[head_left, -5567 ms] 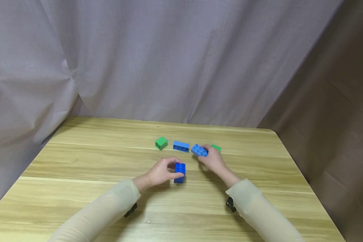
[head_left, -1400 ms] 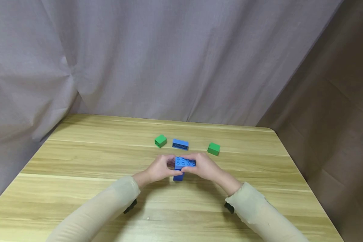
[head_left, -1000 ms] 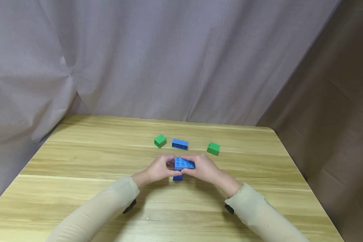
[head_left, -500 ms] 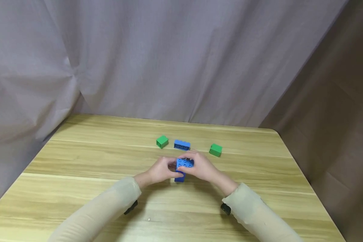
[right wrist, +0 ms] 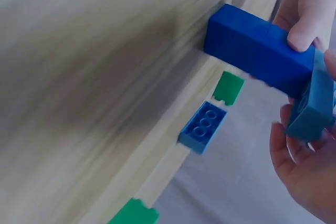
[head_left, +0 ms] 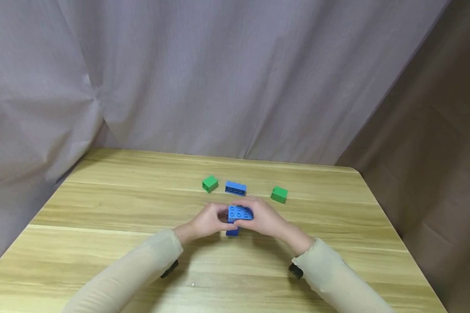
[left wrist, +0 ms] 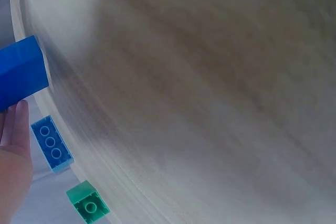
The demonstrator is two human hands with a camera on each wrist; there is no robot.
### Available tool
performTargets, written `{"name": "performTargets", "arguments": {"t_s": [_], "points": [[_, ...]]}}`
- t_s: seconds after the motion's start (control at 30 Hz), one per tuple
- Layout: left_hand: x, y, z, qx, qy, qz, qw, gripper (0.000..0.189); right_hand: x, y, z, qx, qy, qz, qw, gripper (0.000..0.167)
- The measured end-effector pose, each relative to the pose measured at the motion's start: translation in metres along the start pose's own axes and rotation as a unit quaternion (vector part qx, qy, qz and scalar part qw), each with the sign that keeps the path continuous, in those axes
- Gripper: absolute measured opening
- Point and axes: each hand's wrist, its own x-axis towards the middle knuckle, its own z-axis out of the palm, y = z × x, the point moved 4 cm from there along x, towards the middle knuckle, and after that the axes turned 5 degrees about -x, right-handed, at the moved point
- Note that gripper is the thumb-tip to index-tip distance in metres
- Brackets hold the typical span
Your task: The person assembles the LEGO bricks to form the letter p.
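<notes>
In the head view my left hand (head_left: 209,221) holds an upright dark blue stack of toy bricks (head_left: 232,231) between thumb and fingers. A seam across its side shows in the right wrist view. On top of the stack sits a lighter blue studded brick (head_left: 240,212), reaching out past it to the right. My right hand (head_left: 261,216) grips that brick by its right part, fingers behind and thumb in front. Both hands nearly touch there. The right wrist view shows the light blue brick (right wrist: 313,100) against the end of the dark blue stack (right wrist: 254,48).
Beyond the hands on the wooden table (head_left: 141,195), another light blue brick (head_left: 235,188) lies on its side with its hollow underside facing me. One green brick (head_left: 209,184) lies left of it, another green brick (head_left: 279,194) to the right. A grey curtain (head_left: 180,78) hangs behind.
Since the oldest frame, my right hand has carried the light blue brick leftward onto the dark blue stack. Over the last second its grip on that brick has shifted slightly; the left hand stays put.
</notes>
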Motion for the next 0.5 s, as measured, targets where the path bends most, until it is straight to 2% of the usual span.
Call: {"name": "performTargets", "arguments": {"t_s": [0.17, 0.33, 0.5], "points": [[0.0, -0.002, 0.0, 0.003, 0.003, -0.018, 0.9998, 0.034, -0.01, 0.014, -0.001, 0.056, 0.0, 0.032, 0.9979, 0.049], [-0.001, -0.001, 0.0, 0.005, 0.007, -0.022, 0.9997, 0.035, -0.012, 0.02, -0.001, 0.072, 0.018, 0.032, 0.9967, 0.042], [-0.003, 0.001, 0.001, 0.006, 0.003, -0.026, 0.9996, 0.037, -0.011, 0.02, 0.001, 0.077, 0.016, 0.035, 0.9963, 0.041]]}}
